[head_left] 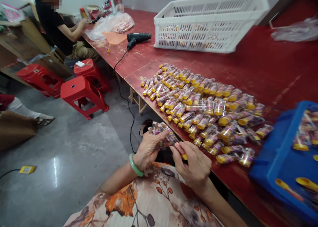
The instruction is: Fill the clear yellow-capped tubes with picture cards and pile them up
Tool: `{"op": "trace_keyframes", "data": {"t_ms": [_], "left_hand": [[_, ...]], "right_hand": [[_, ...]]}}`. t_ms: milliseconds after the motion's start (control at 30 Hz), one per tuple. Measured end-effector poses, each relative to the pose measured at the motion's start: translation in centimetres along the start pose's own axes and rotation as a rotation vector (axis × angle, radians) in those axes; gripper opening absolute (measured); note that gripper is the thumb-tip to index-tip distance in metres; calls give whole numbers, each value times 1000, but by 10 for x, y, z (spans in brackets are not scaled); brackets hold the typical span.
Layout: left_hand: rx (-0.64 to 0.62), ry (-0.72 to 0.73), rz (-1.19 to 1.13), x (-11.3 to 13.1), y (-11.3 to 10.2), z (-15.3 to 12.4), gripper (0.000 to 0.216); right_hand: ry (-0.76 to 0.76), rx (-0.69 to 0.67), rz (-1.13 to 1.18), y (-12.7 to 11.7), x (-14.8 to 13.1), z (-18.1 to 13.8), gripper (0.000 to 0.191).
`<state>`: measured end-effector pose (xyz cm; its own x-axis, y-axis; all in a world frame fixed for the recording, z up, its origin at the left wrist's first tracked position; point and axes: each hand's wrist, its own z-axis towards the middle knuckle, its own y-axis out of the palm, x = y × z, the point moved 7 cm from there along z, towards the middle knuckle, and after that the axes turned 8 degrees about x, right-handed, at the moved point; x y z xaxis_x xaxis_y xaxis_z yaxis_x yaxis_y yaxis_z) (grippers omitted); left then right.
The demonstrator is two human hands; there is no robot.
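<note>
Both hands point(149, 150) close together around tube point(180, 149)

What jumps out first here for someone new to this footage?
The spread of yellow-capped tubes on the red table dominates the centre. At bottom centre, the left hand grips a bundle of packets and the right hand pinches one tube. A white crate sits behind, a blue bin at right.

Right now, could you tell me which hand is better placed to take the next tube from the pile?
Probably the right hand: it is nearer the pile of tubes, though it holds one tube; the left hand grips a bunch of wrappers.
</note>
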<state>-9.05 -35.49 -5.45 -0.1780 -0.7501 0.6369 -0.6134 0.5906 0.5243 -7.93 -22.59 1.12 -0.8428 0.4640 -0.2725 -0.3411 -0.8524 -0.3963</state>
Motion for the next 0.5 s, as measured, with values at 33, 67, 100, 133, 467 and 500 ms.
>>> {"op": "trace_keyframes", "data": {"t_ms": [33, 67, 100, 133, 467, 500], "left_hand": [[-11, 14, 9, 0, 1, 0, 38], [-26, 28, 17, 0, 3, 0, 39], [-45, 37, 26, -1, 5, -1, 38], [-63, 40, 32, -1, 6, -1, 37], [-91, -127, 56, -2, 4, 1, 39], [-95, -136, 61, -3, 5, 0, 40]], "right_hand": [[5, 2, -2, 2, 1, -1, 46], [17, 5, 3, 4, 2, -2, 45], [35, 10, 13, 6, 4, -2, 44], [55, 7, 32, 7, 6, -1, 43], [384, -208, 452, 3, 34, 3, 32], [404, -170, 456, 2, 35, 2, 30]]}}
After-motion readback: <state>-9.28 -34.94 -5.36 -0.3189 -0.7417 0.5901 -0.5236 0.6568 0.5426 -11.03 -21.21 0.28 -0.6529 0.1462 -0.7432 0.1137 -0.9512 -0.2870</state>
